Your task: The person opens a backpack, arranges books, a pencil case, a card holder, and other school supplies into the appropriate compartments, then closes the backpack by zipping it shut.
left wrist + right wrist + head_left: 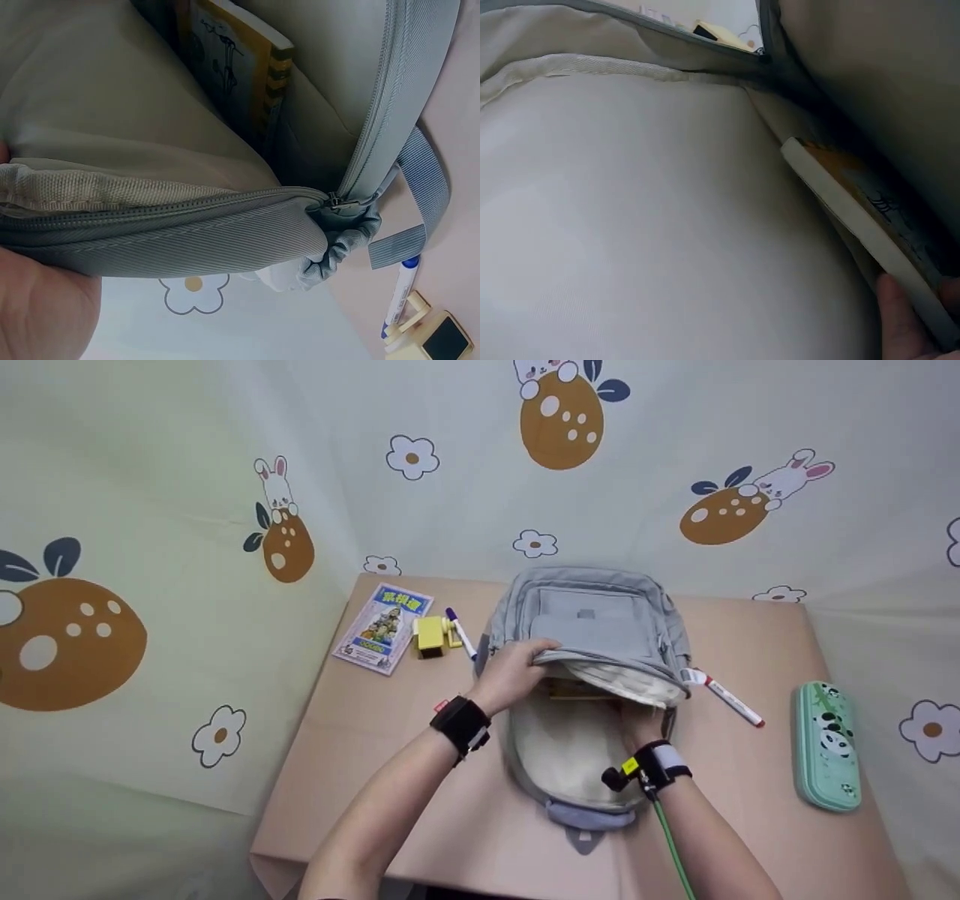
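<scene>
A grey backpack (592, 619) lies unzipped on the table, its pale lining showing. My left hand (514, 673) grips the edge of the raised front flap, thumb on one side and fingers on the other. Inside the bag, my right hand (643, 724) is partly covered by that flap. The right wrist view shows its fingers (901, 319) pinching a thick book (862, 221) by the near end. In the left wrist view the book (232, 67), with a yellow-edged cover, stands deep in the main compartment against the lining.
Left of the bag lie a comic book (384, 628), a yellow pencil sharpener-like box with a crank (430, 634) and a blue-capped marker (462, 634). To the right are a red-capped marker (733, 701) and a green panda pencil case (827, 746). Printed cloth walls stand behind the table.
</scene>
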### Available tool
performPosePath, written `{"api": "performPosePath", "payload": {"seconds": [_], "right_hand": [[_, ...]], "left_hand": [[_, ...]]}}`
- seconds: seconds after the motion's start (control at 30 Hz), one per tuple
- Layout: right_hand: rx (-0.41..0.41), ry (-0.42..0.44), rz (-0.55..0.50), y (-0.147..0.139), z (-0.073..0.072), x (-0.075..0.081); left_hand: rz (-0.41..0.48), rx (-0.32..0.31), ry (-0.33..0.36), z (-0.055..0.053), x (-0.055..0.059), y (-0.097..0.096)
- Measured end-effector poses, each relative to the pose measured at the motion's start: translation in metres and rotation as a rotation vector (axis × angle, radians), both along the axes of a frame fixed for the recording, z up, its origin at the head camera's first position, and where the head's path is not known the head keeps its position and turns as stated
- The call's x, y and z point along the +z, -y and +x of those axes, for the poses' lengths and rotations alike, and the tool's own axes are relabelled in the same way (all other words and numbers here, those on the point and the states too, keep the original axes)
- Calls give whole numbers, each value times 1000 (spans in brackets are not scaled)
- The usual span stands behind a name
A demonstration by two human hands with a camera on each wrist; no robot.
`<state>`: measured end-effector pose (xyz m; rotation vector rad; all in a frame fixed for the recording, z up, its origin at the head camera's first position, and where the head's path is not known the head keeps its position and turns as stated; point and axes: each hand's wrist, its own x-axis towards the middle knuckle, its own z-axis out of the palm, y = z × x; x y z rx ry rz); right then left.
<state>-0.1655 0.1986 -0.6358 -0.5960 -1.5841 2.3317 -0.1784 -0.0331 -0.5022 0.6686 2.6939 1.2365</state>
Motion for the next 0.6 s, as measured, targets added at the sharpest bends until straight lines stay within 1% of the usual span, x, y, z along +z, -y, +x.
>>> {"api": "performPosePath", "payload": {"seconds": [0.07, 0.2, 0.23, 0.3, 0.37, 0.43, 0.5, 0.57, 0.6], "right_hand": [[64, 2, 2, -3, 7, 4], [216, 72, 149, -9, 26, 16], [230, 71, 131, -10, 30, 19], [259, 98, 147, -14, 39, 24], [298, 140, 204, -20, 48, 27], [343, 193, 336, -27, 61, 32], [387, 206, 483, -34, 74, 36], [411, 184, 635, -40, 88, 41], [412, 146, 694, -42, 95, 43]], "left_hand": [[-1, 1, 5, 0, 0, 0], [7, -3, 2, 0, -1, 1], [14, -5, 3, 0, -1, 1], [22, -6, 5, 1, -1, 2], [26, -5, 12, 1, -2, 2], [30, -5, 21, 1, -2, 1], [30, -6, 24, 1, -2, 1], [33, -7, 25, 1, -2, 1], [33, -8, 23, 1, -2, 1]]}}
